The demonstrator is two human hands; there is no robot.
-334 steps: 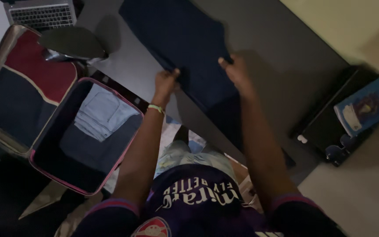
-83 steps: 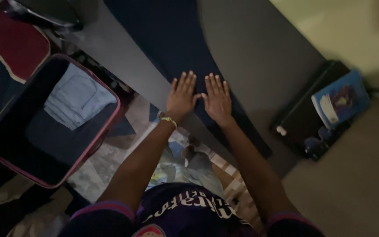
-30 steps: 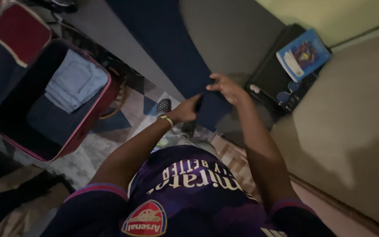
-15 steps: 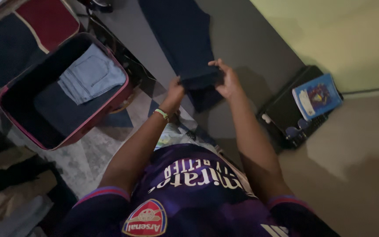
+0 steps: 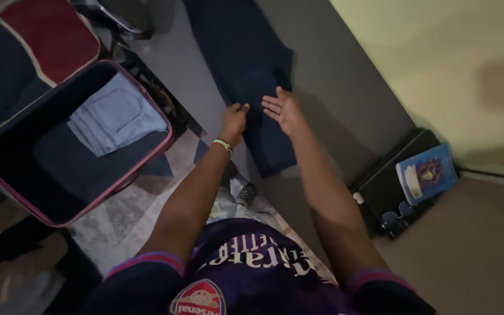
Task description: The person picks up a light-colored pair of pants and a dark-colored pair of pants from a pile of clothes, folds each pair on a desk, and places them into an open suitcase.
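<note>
Lying on counter: dark blue trousers (image 5: 252, 76), folded lengthwise, lower end reaching the near edge.
Surface: dark grey counter (image 5: 333, 93), pale yellow-green wall on its far side; dim light.
Left hand (image 5: 234, 118): fingers curled on the trousers' left edge; a real grip cannot be told.
Right hand (image 5: 282, 106): open, fingers spread, just above the cloth.
Suitcase (image 5: 71, 146): open, pink-rimmed, left of counter, folded light jeans (image 5: 115, 119) inside.
Blue book (image 5: 427, 173): on a black case, right.
Open room: bare counter right of the trousers.
</note>
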